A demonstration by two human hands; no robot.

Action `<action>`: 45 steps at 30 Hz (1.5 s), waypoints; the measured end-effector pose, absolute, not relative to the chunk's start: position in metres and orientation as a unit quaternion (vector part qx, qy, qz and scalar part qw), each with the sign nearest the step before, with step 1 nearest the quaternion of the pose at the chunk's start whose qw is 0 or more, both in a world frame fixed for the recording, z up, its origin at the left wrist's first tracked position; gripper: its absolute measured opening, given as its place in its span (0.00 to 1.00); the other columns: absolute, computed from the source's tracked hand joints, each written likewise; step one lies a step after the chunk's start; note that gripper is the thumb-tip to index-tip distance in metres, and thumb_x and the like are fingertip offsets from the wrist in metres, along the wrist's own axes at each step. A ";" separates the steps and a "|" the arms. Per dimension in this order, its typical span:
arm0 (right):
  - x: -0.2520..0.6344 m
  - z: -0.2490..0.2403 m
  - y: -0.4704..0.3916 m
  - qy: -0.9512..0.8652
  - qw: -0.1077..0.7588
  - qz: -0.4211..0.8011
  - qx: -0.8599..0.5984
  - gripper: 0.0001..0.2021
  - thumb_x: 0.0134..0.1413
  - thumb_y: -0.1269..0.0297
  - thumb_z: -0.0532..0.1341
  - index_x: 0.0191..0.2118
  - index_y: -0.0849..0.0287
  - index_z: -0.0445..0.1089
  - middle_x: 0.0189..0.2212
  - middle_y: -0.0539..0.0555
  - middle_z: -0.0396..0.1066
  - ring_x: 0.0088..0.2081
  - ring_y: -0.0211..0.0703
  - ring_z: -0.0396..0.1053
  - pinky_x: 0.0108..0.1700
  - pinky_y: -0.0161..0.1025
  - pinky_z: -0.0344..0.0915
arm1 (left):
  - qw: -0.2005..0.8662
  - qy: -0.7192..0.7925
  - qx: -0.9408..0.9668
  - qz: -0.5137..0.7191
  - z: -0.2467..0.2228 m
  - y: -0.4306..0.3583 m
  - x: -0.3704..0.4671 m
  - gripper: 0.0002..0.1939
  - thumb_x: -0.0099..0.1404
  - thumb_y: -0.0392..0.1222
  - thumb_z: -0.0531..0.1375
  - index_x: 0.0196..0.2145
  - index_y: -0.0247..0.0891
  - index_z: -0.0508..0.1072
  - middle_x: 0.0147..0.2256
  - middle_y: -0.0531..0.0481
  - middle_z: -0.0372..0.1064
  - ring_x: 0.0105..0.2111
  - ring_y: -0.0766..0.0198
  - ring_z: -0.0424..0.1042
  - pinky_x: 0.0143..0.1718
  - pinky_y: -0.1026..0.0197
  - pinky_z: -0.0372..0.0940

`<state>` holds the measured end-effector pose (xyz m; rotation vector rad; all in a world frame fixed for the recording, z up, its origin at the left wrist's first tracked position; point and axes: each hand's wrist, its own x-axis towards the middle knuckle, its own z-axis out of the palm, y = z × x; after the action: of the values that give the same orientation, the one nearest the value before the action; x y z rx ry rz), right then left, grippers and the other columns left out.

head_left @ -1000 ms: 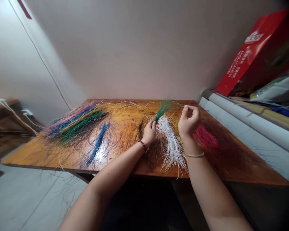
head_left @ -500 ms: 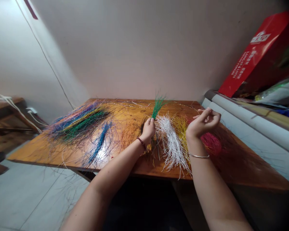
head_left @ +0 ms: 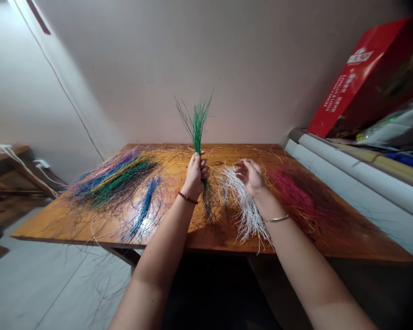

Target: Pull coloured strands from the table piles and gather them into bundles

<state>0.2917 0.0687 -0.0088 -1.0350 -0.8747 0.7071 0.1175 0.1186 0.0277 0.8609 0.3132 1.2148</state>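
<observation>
My left hand (head_left: pixel 195 175) is closed around a bundle of thin green strands (head_left: pixel 198 126), held upright with the tips fanning out above the fist. Darker strand ends hang below that fist. Over the upper end of a white strand bundle (head_left: pixel 242 208) hovers my right hand (head_left: pixel 253 178), its fingers loosely curled and apart, with nothing visible in them. Whether it touches the white strands I cannot tell. To its right lies a pink-red strand bundle (head_left: pixel 296 195) with some yellow strands around it.
On the left of the wooden table (head_left: pixel 55 224) lies a multicoloured strand pile (head_left: pixel 120 176), with a small blue bundle (head_left: pixel 145 206) beside it. Long rolls (head_left: pixel 365 165) run along the right edge, below a red box (head_left: pixel 351 75). A wall stands behind the table.
My left hand has moved left and raised the green bundle more upright. My right hand has come down and left, from above the yellow and pink strands to the white bundle.
</observation>
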 end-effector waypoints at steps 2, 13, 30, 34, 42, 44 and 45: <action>0.290 -0.012 0.069 -0.420 0.645 0.478 -0.423 0.09 0.57 0.57 0.54 0.34 0.57 0.63 0.43 0.58 0.73 0.40 0.43 0.73 0.39 0.44 0.71 | 0.729 0.143 0.391 0.544 0.025 0.118 0.121 0.11 0.66 0.49 0.55 0.37 0.39 0.65 0.19 0.62 0.40 0.12 0.77 0.39 0.13 0.73 0.36; 0.296 -0.014 0.059 -0.454 0.440 0.665 -0.397 0.05 0.56 0.62 0.58 0.36 0.57 0.65 0.43 0.57 0.73 0.45 0.46 0.72 0.42 0.46 0.69 | 0.749 0.136 0.410 0.502 0.008 0.106 0.140 0.13 0.65 0.51 0.56 0.38 0.39 0.65 0.18 0.63 0.40 0.12 0.77 0.39 0.13 0.73 0.36; 0.302 -0.015 0.055 -0.635 0.242 0.582 -0.446 0.11 0.49 0.56 0.63 0.26 0.59 0.66 0.31 0.55 0.75 0.38 0.42 0.73 0.45 0.42 0.65 | 0.650 0.068 0.326 0.683 0.099 0.106 0.075 0.09 0.70 0.46 0.51 0.35 0.40 0.66 0.19 0.60 0.40 0.13 0.76 0.41 0.11 0.71 0.37; 0.299 -0.001 0.051 -0.613 0.382 0.517 -0.459 0.11 0.50 0.57 0.63 0.31 0.60 0.69 0.29 0.52 0.72 0.34 0.40 0.72 0.41 0.41 0.67 | 0.577 0.093 0.344 0.735 0.144 0.099 0.058 0.11 0.71 0.47 0.48 0.39 0.40 0.66 0.20 0.60 0.39 0.13 0.76 0.40 0.13 0.71 0.37; 0.290 0.046 0.049 -0.400 0.686 0.465 -0.391 0.04 0.55 0.63 0.59 0.34 0.56 0.69 0.33 0.50 0.72 0.24 0.32 0.65 0.27 0.33 0.66 | 0.425 0.077 0.349 0.832 0.167 0.108 0.035 0.13 0.73 0.48 0.43 0.37 0.40 0.61 0.20 0.59 0.36 0.14 0.76 0.39 0.14 0.69 0.35; 0.285 0.065 0.067 -0.352 0.691 0.496 -0.392 0.04 0.56 0.64 0.59 0.35 0.55 0.71 0.33 0.49 0.73 0.24 0.31 0.66 0.25 0.31 0.65 | 0.398 0.089 0.379 0.830 0.162 0.121 0.027 0.14 0.73 0.49 0.42 0.38 0.42 0.61 0.20 0.59 0.39 0.14 0.76 0.41 0.14 0.68 0.36; 0.283 0.074 0.081 -0.334 0.687 0.516 -0.388 0.03 0.56 0.65 0.59 0.35 0.54 0.71 0.33 0.48 0.74 0.24 0.30 0.66 0.25 0.30 0.65 | 0.379 0.097 0.410 0.824 0.159 0.129 0.023 0.15 0.73 0.51 0.41 0.38 0.44 0.62 0.20 0.58 0.42 0.14 0.76 0.43 0.14 0.67 0.38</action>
<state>0.2827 0.0812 0.0735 -0.8686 -0.7489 1.1547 0.0226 0.1289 0.1586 1.0481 0.2470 2.1057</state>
